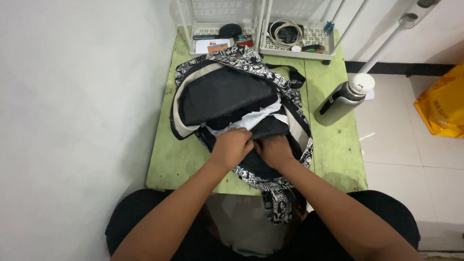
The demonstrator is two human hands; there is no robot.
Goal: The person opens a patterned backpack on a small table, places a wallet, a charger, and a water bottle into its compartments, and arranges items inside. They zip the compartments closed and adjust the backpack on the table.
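A black-and-white patterned backpack (241,60) lies open on a small green table (333,145). Inside it sits a folded black cloth (220,94), with a white garment (256,118) showing under it. My left hand (232,146) grips the dark fabric at the near side of the bag's opening. My right hand (274,151) presses into the same opening right beside it, fingers tucked in the black fabric. The fingertips of both hands are partly hidden by the cloth.
A grey metal bottle with a white cap (344,99) stands on the table's right side. Two white trays (296,48) with cables and small items sit at the back edge. A white wall runs along the left. An orange bag (442,104) lies on the tiled floor, right.
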